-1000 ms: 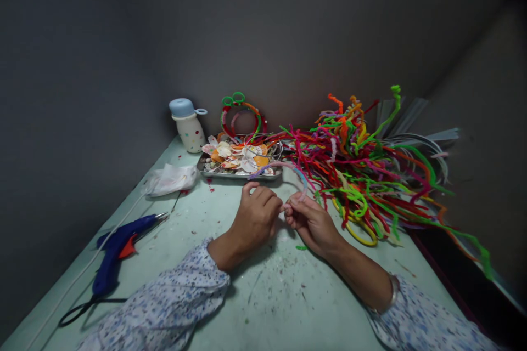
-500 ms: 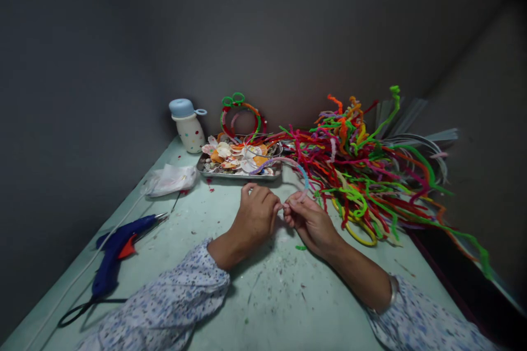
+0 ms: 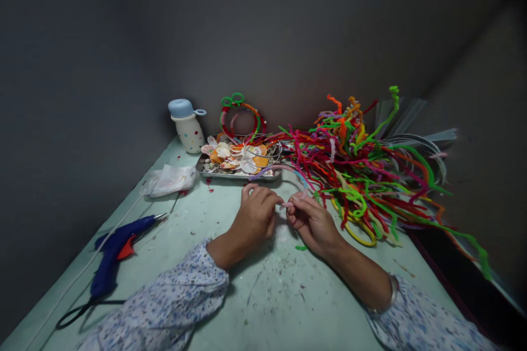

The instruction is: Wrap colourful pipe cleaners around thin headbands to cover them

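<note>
Hoop (image 3: pixel 284 167), arched toward the tray (image 3: pixel 239 176); we see the right hand (image 3: pixel 313 225) pinching its near end. The left hand (image 3: pixel 256 216) meets the pink tip (image 3: pixel 287 204), though we cannot tell whether it grips. We judge wrapping in hand; the next move calls for a firm right pinch.

Bottle (image 3: pixel 190 136): white with coloured spots, blue lid, standing upright, far left.
Bag (image 3: pixel 175 180): whitish plastic, lying nearer than the bottle.
Glue gun (image 3: pixel 105 274): blue, red trigger, lying on the left of the bench (image 3: pixel 313 312).
Tray (image 3: pixel 239 176): metal, far middle, holding shells (image 3: pixel 249 160).
</note>
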Available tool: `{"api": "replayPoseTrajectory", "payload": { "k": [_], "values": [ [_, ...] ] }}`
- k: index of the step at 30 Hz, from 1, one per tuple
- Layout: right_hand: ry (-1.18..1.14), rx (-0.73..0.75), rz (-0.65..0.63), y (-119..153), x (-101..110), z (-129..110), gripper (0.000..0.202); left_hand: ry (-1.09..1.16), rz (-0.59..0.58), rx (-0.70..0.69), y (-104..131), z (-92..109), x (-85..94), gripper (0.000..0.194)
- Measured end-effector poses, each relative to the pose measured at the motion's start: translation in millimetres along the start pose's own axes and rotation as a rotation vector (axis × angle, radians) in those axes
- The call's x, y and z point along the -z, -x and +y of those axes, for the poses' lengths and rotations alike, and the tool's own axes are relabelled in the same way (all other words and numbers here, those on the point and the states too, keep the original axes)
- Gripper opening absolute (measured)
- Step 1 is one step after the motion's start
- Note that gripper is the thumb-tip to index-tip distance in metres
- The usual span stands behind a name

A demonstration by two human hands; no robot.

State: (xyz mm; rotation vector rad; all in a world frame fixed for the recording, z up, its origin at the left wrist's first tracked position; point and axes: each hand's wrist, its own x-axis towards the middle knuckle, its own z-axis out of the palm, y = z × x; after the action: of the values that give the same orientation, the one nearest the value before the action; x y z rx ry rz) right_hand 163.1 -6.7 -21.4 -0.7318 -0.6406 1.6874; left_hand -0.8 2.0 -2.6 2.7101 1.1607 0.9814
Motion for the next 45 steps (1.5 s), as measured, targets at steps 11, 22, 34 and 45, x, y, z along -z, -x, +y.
{"api": "replayPoseTrajectory", "payload": {
  "k": [11, 22, 34, 45],
  "values": [
    [-0.068, -0.012, -0.018, -0.4, -0.9, 1.0, 0.013, -0.032, 0.144, -0.042, 0.3, -2.5, -2.1, 0.010],
    [-0.087, -0.001, -0.038, -0.5, 1.1, 1.0, 0.010, 0.006, 0.168, -0.048, 0.6, 0.4, 0.6, 0.008],
    [-0.068, 0.009, -0.050, -0.7, 1.0, 1.6, 0.010, 0.030, 0.148, -0.041, 0.2, 0.9, 0.9, 0.008],
    [0.009, -0.001, -0.049, 1.2, -1.2, 0.8, 0.016, 0.072, 0.090, 0.023, -0.3, 1.7, 2.7, 0.012]
  ]
}}
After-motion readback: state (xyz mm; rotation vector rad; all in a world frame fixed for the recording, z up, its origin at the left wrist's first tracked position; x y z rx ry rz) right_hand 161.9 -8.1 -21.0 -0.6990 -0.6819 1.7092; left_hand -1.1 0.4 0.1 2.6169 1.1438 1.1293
